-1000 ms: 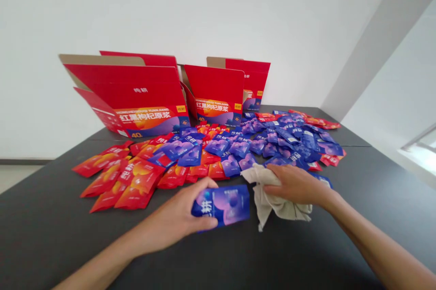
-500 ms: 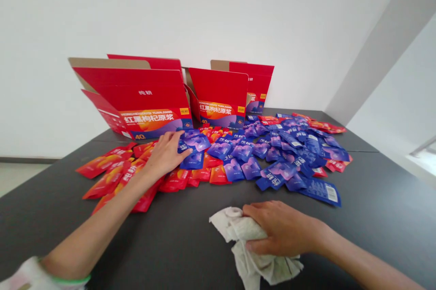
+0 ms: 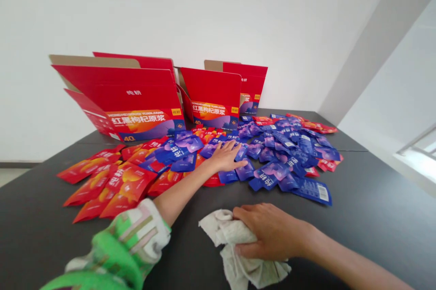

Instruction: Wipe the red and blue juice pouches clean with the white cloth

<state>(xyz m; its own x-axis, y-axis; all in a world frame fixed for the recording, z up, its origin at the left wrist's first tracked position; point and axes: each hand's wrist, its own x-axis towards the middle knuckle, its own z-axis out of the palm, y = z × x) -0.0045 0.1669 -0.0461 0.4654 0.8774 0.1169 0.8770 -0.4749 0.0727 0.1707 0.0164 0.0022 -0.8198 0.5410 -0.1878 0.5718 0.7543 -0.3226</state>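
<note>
Our left hand [image 3: 227, 156] lay flat, fingers spread, on the heap of blue sachets [image 3: 272, 154], palm down and gripping nothing that we could see; whether a fingertip had caught a packet's edge we could not tell. Our right hand [image 3: 269, 231], nearer our body, was curled and pressed on a crumpled pale cloth [image 3: 238, 253], bunching it against the dark table [image 3: 374, 217].

Just left of the outstretched hand lay the red-orange sachets [image 3: 112, 181], loosely fanned and overlapping, with a few blue ones mixed in where the two colours met. Beyond the fingertips stood three opened red cartons: a large carton [image 3: 136, 99] farthest left, a middle carton [image 3: 211, 95] straight ahead, and a rear carton [image 3: 252, 86] partly hidden behind it. We could not see inside any of them.

We judged the work to be at an early point. Nearly all the packets lay loose on the table in an unsorted spread, none stacked or squared off, and no packet was between the hands. Only the cloth was in hand, while the heap under our left palm remained to be handled, packet by packet.
</note>
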